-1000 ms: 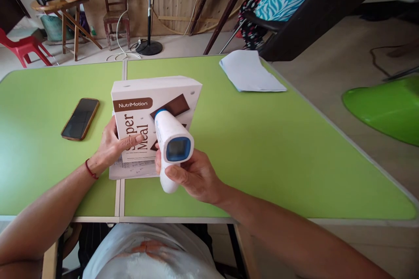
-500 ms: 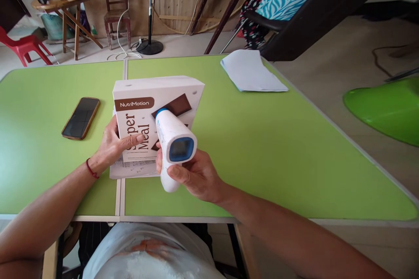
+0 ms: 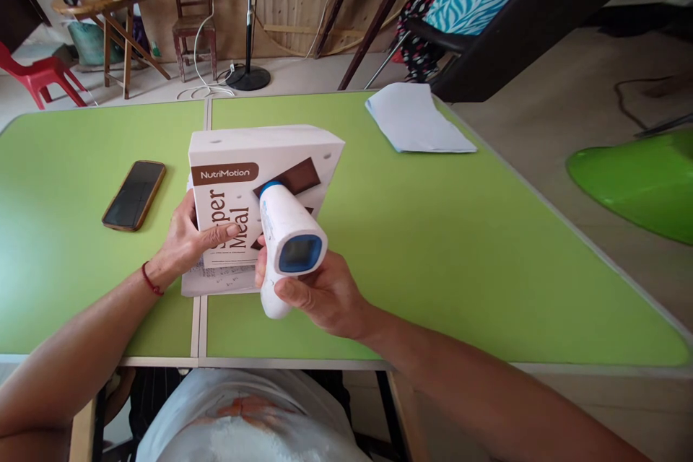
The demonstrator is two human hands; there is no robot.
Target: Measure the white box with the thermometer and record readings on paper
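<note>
My left hand (image 3: 187,234) grips the left side of a white box (image 3: 260,136) with brown "NutriMotion" and "Meal" print, its thumb across the front face. My right hand (image 3: 328,292) is wrapped around the handle of a white infrared thermometer (image 3: 281,220) with a blue-framed screen facing me. The thermometer's blue nose points at the box's front and overlaps it; whether they touch I cannot tell. Under the box lies a sheet of paper with writing (image 3: 224,283), mostly covered.
A phone (image 3: 133,195) in a brown case lies left of the box on the green table (image 3: 460,253). White papers (image 3: 416,119) rest near the far edge. Beyond stand a fan base (image 3: 247,78), a wooden chair (image 3: 192,11), and a green seat (image 3: 639,180) at right.
The box has tilted slightly, its right side shifting a little to the right. The thermometer's handle has swung slightly left in my right hand. Both grips stay the same.
</note>
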